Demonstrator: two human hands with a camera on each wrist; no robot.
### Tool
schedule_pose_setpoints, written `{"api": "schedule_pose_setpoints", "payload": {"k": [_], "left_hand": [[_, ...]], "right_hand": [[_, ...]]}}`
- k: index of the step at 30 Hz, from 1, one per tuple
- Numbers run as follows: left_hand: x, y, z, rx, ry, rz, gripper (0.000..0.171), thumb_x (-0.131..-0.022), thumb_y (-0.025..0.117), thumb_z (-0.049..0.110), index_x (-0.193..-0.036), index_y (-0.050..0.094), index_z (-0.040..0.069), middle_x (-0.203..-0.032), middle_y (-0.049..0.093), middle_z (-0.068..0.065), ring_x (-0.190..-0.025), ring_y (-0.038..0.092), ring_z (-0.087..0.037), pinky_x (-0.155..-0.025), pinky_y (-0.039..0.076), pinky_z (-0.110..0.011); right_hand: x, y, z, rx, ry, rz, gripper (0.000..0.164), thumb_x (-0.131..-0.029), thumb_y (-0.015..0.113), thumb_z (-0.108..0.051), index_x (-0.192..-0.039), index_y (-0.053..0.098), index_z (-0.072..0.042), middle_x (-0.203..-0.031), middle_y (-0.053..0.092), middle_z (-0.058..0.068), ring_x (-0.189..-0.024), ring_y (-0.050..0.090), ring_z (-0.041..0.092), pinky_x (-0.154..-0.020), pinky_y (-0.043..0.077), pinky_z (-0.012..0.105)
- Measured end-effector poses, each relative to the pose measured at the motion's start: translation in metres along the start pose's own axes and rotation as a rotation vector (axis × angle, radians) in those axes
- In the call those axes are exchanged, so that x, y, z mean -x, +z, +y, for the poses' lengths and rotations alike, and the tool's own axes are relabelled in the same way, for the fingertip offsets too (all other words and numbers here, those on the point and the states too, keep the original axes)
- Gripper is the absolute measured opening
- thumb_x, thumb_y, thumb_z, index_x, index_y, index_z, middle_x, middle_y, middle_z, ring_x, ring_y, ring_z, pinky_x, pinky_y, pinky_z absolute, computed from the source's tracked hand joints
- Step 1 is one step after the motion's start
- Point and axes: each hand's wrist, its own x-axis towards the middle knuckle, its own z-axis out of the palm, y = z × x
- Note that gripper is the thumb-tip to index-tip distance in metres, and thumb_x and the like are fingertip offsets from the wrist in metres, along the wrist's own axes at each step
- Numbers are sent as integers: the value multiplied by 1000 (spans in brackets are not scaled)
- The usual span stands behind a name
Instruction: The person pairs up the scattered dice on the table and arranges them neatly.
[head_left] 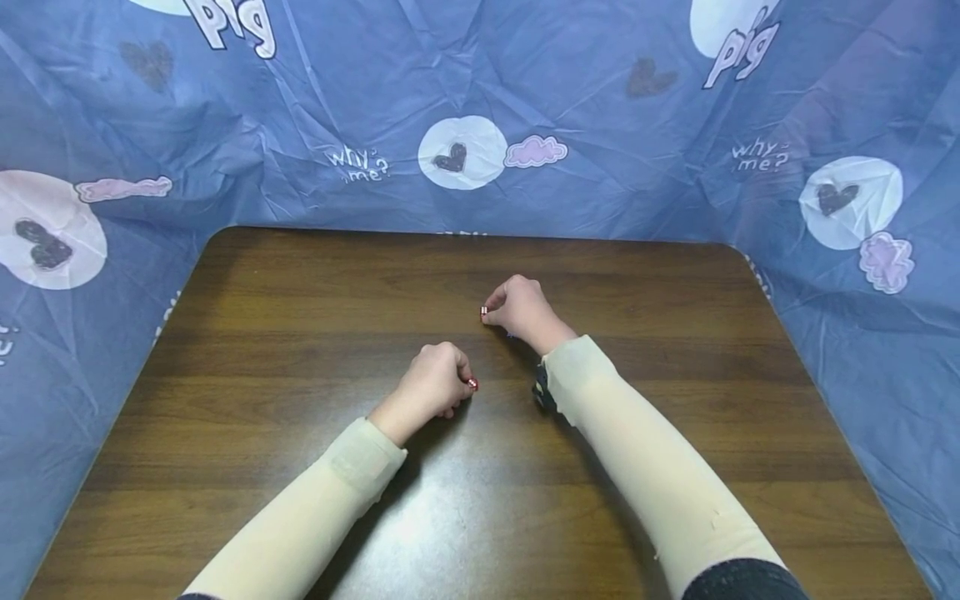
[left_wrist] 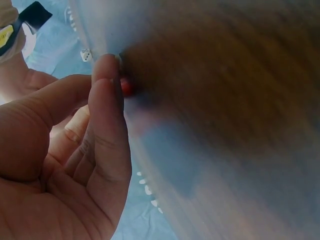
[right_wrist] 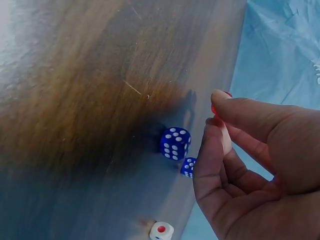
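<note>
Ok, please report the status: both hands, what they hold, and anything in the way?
Left hand pinches a red die. Right hand pinches another red die. Possibly in the way, near right hand: two blue dice, one white die.

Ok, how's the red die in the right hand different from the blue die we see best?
The right hand pinches the red die, while the blue die rests untouched on the table. In the right wrist view, the hand hides most of the red die, but the blue die shows clearly. Both are brightly coloured dice.
</note>
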Motion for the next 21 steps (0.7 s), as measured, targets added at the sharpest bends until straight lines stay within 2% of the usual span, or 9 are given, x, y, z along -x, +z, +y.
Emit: {"api": "schedule_pose_setpoints", "payload": {"k": [2, 4, 9, 14, 17, 19, 21], "left_hand": [[0, 0, 0, 3, 0, -1, 19, -86, 77, 0, -70, 70, 8, -49, 60, 0, -43, 64, -19, -39, 54, -28], [0, 0, 0, 1, 0, -1, 19, -86, 77, 0, -70, 70, 8, -49, 60, 0, -43, 64, -19, -39, 54, -28], [0, 0, 0, -9, -2, 3, 20, -85, 77, -1, -69, 70, 9, -48, 59, 1, -43, 64, -19, -39, 53, -28], [0, 0, 0, -7, -2, 5, 21, -84, 77, -1, -69, 69, 10, -48, 59, 2, -43, 64, -19, -39, 53, -27], [0, 0, 1, -12, -1, 9, 21, -84, 77, -1, -69, 69, 10, -47, 59, 2, -42, 64, -19, -39, 53, -27], [0, 0, 1, -12, -4, 9, 21, -84, 78, -1, -69, 69, 10, -47, 59, 2, -43, 64, -19, -39, 53, -27], [0, 0, 1, -12, -6, 8, 20, -85, 78, -1, -69, 69, 10, -47, 59, 2, -43, 64, -19, -39, 53, -27]], "right_hand": [[5, -1, 0, -24, -6, 4, 9, -87, 83, -18, -93, 81, -11, -93, 74, 0, -84, 66, 22, -71, 58, 32], [9, -3, 0, -32, -26, 12, 9, -87, 83, -17, -92, 81, -11, -91, 74, -1, -83, 65, 20, -71, 57, 32], [20, -5, -1, -20, -92, 30, 7, -87, 83, -16, -91, 81, -11, -85, 74, -5, -90, 64, 20, -80, 52, 35], [30, -3, -1, -15, -131, 29, 7, -87, 83, -17, -91, 81, -12, -77, 71, -6, -81, 63, 17, -83, 50, 40], [36, 0, 1, 0, -160, 28, 8, -86, 83, -18, -91, 81, -12, -71, 68, -6, -73, 63, 14, -97, 44, 48], [41, 3, 3, 3, -168, 24, 9, -85, 83, -17, -91, 81, -12, -69, 66, -7, -69, 62, 12, -94, 46, 49], [46, 6, 4, 0, -165, 18, 9, -85, 83, -18, -91, 81, -11, -67, 65, -7, -67, 60, 12, -87, 50, 45]]}}
